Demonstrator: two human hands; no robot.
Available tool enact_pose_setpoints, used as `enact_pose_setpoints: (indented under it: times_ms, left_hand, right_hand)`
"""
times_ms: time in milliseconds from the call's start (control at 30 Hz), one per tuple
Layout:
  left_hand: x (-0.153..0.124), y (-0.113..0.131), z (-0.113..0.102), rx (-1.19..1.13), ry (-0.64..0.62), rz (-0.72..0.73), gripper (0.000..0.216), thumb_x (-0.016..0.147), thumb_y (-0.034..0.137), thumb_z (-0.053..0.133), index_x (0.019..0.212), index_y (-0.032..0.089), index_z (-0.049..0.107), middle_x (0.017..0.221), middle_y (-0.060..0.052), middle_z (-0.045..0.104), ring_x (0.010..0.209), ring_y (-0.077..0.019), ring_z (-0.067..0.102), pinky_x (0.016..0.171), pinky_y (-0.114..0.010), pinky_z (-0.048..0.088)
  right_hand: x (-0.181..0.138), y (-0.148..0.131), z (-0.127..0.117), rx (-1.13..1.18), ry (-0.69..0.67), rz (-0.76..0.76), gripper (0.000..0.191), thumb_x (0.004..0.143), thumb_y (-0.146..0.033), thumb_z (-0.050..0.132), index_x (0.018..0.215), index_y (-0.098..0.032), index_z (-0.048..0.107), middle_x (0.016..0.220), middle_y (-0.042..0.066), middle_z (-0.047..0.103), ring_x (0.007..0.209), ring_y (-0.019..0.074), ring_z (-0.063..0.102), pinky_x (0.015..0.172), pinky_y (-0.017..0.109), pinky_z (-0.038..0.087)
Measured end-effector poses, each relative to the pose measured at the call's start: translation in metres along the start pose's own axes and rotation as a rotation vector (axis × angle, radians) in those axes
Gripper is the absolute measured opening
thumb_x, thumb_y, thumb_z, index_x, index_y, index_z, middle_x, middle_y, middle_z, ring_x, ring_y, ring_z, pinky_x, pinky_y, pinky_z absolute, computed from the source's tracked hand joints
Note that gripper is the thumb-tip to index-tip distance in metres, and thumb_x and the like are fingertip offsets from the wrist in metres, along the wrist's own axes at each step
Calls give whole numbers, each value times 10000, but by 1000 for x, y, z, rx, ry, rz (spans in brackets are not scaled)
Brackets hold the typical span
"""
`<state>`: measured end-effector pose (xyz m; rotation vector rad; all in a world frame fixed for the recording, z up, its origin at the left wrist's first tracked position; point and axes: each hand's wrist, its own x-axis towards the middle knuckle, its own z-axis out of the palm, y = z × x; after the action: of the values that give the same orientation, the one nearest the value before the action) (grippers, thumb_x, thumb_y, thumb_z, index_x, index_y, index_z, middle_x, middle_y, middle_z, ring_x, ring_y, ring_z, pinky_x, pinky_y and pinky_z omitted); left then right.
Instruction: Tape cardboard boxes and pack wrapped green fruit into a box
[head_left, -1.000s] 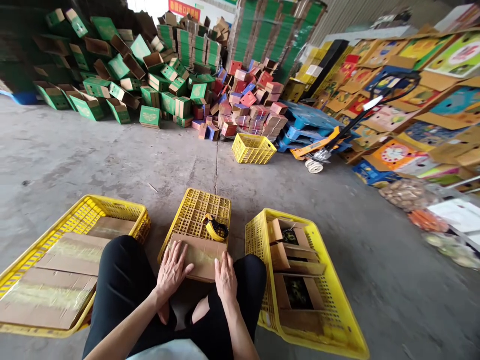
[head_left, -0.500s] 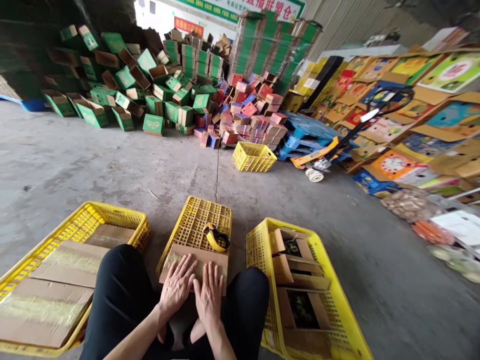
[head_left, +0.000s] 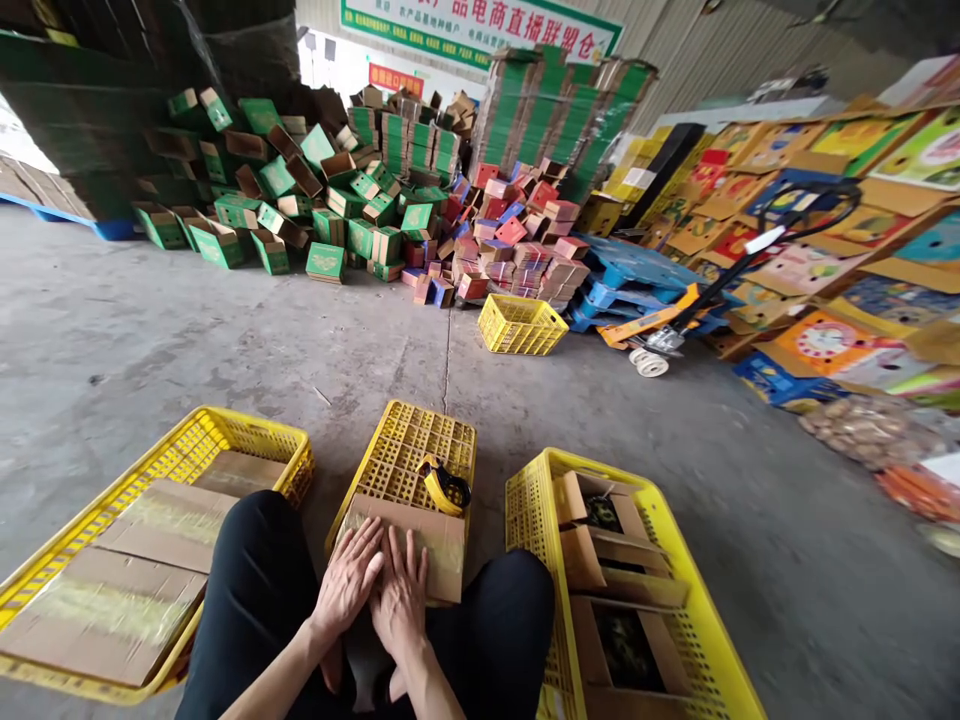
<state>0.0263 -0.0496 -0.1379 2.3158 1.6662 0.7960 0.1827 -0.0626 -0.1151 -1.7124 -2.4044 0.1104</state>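
A brown cardboard box [head_left: 435,545] lies on an upturned yellow crate [head_left: 409,445] between my knees. My left hand [head_left: 346,585] rests flat on the box's near left part, fingers spread. Beside it my right hand [head_left: 399,600] lies flat on the box top, fingers stretched out, the two hands touching. A yellow tape dispenser [head_left: 446,487] sits on the crate just beyond the box, to the right of my hands.
A yellow crate [head_left: 247,435] of sealed boxes stands at my left; another yellow crate [head_left: 675,560] with open boxes stands at my right. Farther off are a small yellow basket [head_left: 521,324], a pallet jack [head_left: 660,330], blue pallets and piles of green, red and printed cartons.
My right hand slid left across the box from its right end until it met my left hand. The view tilted up a little.
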Motion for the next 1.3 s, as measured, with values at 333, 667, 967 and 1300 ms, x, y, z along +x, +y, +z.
enact_pose_setpoints:
  times_ms: [333, 667, 967, 1300]
  left_hand:
    - [5, -7, 2, 90, 24, -46, 587, 1081, 505, 467, 1633, 328, 378, 1676, -26, 414, 1540, -260, 414, 1296, -509, 289]
    - [-9, -46, 6, -411, 61, -189, 594, 1083, 506, 440, 1646, 350, 335, 1724, -8, 322, 1587, -253, 298, 1277, -498, 324]
    - [-10, -46, 21, -730, 95, -306, 569, 1070, 529, 453, 1603, 331, 441, 1708, -14, 353, 1583, -265, 291, 1282, -491, 250]
    - [-16, -53, 21, -381, 103, -140, 600, 1082, 465, 462, 1650, 391, 284, 1707, 0, 332, 1545, -238, 352, 1218, -442, 400]
  right_hand:
    - [-1, 12, -4, -22, 6, -63, 677, 1077, -434, 408, 1686, -308, 141, 1718, 3, 306, 1577, 329, 324, 1230, 531, 333]
    - [13, -3, 8, 17, 8, 56, 641, 1086, -467, 372, 1681, -309, 191, 1702, 22, 332, 1554, 377, 362, 1199, 650, 359]
    - [36, -15, 23, -9, 10, -128, 754, 1032, -334, 423, 1690, -292, 57, 1724, 44, 284, 1562, 368, 342, 1239, 624, 302]
    - [7, 3, 12, -105, 173, -192, 802, 995, -481, 525, 1684, -382, 128, 1666, -19, 418, 1499, 359, 453, 1160, 551, 416]
